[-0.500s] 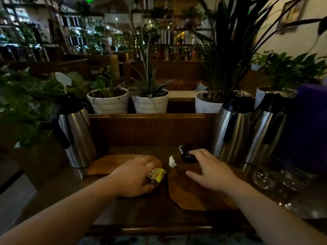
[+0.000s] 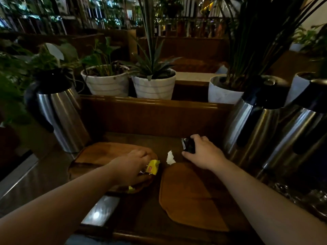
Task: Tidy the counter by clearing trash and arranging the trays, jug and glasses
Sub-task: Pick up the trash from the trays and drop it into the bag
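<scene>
My left hand (image 2: 131,167) is closed around a yellow wrapper (image 2: 153,167) over the right end of the left wooden tray (image 2: 99,154). My right hand (image 2: 201,152) grips a small black wrapper (image 2: 187,145) on the counter just behind the right wooden tray (image 2: 191,197). A crumpled white scrap of paper (image 2: 170,157) lies between the two hands. One steel jug (image 2: 58,117) stands at the left. Two more steel jugs (image 2: 254,121) stand at the right. Glasses (image 2: 300,195) show dimly at the lower right.
Three white plant pots (image 2: 108,82) sit on the ledge behind a wooden back wall (image 2: 150,115). A glossy counter strip (image 2: 100,209) runs along the front left. Leafy plants crowd the left side and the back right.
My right hand has moved back and closed on the black wrapper. My left hand holds the yellow wrapper more tightly. The view has shifted closer to the counter.
</scene>
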